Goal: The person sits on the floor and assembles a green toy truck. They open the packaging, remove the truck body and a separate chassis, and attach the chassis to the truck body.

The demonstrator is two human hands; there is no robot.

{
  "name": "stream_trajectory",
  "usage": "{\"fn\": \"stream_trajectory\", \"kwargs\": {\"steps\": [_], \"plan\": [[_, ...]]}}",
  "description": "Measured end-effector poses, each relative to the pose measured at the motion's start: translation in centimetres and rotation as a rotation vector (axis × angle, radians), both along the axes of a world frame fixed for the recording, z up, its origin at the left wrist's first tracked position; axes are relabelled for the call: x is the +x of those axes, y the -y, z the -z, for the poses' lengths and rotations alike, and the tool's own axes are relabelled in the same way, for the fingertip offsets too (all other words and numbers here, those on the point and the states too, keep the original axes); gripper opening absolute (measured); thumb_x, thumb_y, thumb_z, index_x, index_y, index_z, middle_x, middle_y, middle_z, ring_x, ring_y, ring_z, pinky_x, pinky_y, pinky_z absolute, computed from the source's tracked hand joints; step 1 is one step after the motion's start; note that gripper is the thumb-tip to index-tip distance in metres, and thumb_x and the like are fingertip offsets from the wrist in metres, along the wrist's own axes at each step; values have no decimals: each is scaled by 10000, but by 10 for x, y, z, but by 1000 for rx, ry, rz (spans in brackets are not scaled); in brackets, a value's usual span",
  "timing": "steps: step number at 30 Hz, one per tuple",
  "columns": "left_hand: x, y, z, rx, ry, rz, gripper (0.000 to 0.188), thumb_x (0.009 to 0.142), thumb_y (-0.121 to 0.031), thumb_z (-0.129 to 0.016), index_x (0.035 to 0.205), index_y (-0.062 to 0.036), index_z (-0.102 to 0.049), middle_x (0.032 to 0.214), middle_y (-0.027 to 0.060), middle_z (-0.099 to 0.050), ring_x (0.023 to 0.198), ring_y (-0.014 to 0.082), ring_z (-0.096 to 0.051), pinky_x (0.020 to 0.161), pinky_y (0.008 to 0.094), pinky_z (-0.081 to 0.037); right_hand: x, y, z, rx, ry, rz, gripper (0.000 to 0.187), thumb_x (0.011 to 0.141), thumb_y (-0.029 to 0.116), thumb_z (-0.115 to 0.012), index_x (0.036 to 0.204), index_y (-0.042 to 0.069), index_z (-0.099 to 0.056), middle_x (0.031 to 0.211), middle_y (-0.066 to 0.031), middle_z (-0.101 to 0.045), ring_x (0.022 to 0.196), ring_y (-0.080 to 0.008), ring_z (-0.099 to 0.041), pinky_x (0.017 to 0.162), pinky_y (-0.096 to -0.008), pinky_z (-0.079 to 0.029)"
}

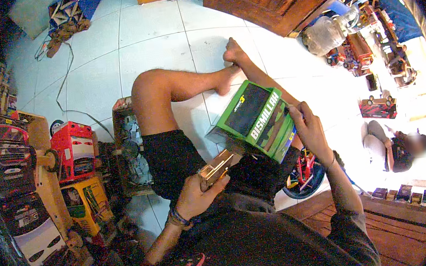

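Observation:
A green toy vehicle body (pixel 244 129), box-shaped, with a dark window panel and white lettering, rests tilted above my lap. My right hand (pixel 310 132) grips its right edge, thumb and fingers closed on it. Lower and to the left, my left hand (pixel 199 199) is closed around a small brown block-like piece (pixel 217 168) that looks wooden, with shiny pale edges. The piece points toward the green body's lower left corner; I cannot tell whether they touch. Part of the body's underside is hidden.
At my left stand a red toy vehicle (pixel 73 150), a yellow one (pixel 87 208) and a crate (pixel 119 127) of small pieces. A round tub (pixel 305 183) with colourful tools sits by my right forearm. Another person (pixel 393 147) is beyond the bright opening at right.

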State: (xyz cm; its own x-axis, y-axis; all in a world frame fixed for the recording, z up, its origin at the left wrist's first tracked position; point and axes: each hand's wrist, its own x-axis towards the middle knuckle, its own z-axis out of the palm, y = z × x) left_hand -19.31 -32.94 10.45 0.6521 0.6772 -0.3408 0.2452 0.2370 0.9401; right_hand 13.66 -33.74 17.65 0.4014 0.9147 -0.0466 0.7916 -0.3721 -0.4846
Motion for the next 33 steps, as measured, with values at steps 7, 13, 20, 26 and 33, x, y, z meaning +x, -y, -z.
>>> {"fn": "stream_trajectory", "kwargs": {"steps": [7, 13, 20, 26, 33], "plan": [[2, -23, -7, 271, -172, -50, 447, 876, -422, -731, 1130, -56, -697, 813, 187, -706, 736, 341, -714, 641, 370, -542, -18, 24, 2, -60, -37, 127, 470, 1006, 456, -494, 1118, 15, -615, 688, -277, -638, 676, -457, -650, 611, -490, -511], [-2, -63, -13, 423, -190, 47, 360, 827, -397, -779, 915, -71, -655, 763, 155, -687, 717, 362, -691, 631, 414, -546, 8, 20, 7, -233, -653, 244, 612, 1002, 433, -546, 1421, -10, -492, 1352, -203, -583, 1277, -245, -522, 1062, -354, -396], [4, -95, 1, 490, -140, 64, 380, 824, -426, -776, 851, -82, -617, 717, 157, -667, 691, 378, -674, 597, 423, -527, 4, -11, 3, -84, -699, 94, 567, 1013, 366, -561, 1433, -4, -470, 1339, -160, -593, 1217, -238, -558, 1040, -352, -413], [9, -111, 14, 449, -96, 82, 337, 815, -371, -795, 865, -84, -626, 738, 149, -674, 693, 368, -681, 603, 420, -534, -8, -56, 2, -133, -687, 82, 568, 967, 388, -633, 1357, -10, -523, 1212, -117, -633, 1113, -180, -577, 964, -329, -462], [10, -109, 27, 447, -44, 163, 332, 787, -294, -811, 1010, -86, -680, 857, 137, -712, 772, 344, -706, 706, 403, -569, -13, -55, 4, -108, -649, 84, 527, 947, 292, -672, 1351, -9, -518, 1244, -143, -600, 1126, -200, -579, 962, -330, -465]]}}
